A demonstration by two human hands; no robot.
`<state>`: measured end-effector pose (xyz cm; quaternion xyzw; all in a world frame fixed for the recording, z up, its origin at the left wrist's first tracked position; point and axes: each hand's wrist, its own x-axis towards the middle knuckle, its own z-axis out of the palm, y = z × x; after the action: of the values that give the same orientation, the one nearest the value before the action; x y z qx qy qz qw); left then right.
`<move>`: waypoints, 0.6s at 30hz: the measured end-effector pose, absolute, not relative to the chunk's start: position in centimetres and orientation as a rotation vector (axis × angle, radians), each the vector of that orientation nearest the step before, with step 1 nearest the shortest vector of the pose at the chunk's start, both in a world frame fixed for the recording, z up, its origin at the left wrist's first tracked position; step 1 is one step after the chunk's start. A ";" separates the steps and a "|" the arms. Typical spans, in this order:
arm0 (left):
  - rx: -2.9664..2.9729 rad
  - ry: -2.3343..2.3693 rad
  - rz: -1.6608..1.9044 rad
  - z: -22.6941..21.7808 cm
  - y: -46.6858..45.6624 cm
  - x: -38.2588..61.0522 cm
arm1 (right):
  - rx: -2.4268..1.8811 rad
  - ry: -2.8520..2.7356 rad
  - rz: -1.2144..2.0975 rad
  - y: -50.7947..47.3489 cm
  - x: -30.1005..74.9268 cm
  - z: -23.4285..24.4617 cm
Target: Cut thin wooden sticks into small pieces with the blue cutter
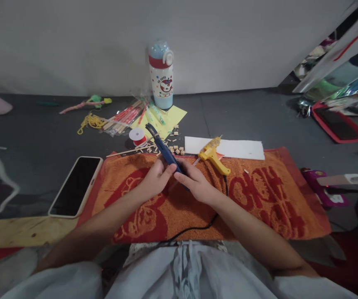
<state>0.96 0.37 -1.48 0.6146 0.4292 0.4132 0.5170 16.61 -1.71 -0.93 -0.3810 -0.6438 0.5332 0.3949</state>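
Both hands were closed on one thing: the left hand and the right hand held a slim dark blue hand tool between them, its exact kind too unclear to tell. The tool lay directly in the grip, in front of the body, its long axis slanting from a dark tip out ahead and to the left down to a rear end close to the right palm. The left hand was the nearer to the tip, its thumb along the body; the right hand's thumb was by the lower part. How the hidden fingers wrapped underneath could not be told.

Beneath the hands spread an orange bath towel with red patterning. Just beyond the tool's tip side lay small cut wooden pieces, a thin wooden stick and a spool of red thread or ribbon. Near the right hand, a yellow hot glue gun rested across a white board and the towel, nozzle pointing away. Farther out, a decorated drink bottle stood upright behind a yellow sheet, and a smartphone lay by the towel's left edge
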 end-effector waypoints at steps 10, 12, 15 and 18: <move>1.452 1.040 0.990 -1.5 0.4 1.1 | -1.001 -1.641 1.338 -1.7 16.6 -1.2; 1.437 1.044 0.989 -1.5 0.4 1.2 | -1.015 -1.642 1.330 -1.7 16.6 -1.1; 1.466 1.050 0.982 -1.1 0.5 1.2 | -1.047 -1.646 1.324 -1.7 16.6 -0.7; 1.637 1.139 0.885 -0.1 0.6 0.6 | -1.121 -1.666 1.298 -1.6 17.0 -0.3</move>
<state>0.62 0.58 -0.11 0.6654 0.4630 0.3599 0.4619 16.95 -1.65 -0.29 -0.4363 -0.6483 0.5050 0.3665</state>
